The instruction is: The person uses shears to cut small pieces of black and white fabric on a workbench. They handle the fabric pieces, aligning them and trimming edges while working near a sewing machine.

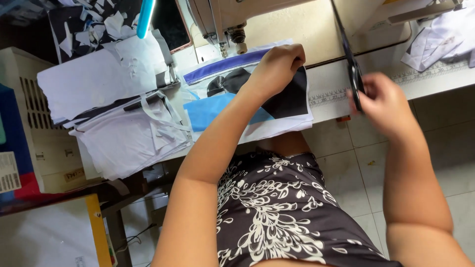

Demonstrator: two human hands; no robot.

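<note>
My left hand [278, 64] rests fisted on the black fabric piece [292, 96], fingers curled down and pinching its upper edge; the piece lies on the sewing table [326, 101], just in front of the sewing machine [222, 20] and on top of blue and white layers [213, 111]. My right hand [382, 101] is closed around the handles of the black scissors [349, 54], blades pointing up and away over the table edge. The hand is blurred, so I cannot tell whether the blades are parted.

Hazards, as I judge them:
- The two hands are apart. If I bring the blades across without looking, they may meet the left knuckles.
- The black piece is held at one edge only. It can slide on the layers beneath, and a cut would then stray.
- The blades may catch the blue or white layers underneath.
- The stack of white pieces [123, 133] overhangs the table's left edge and may slip if nudged.
</note>
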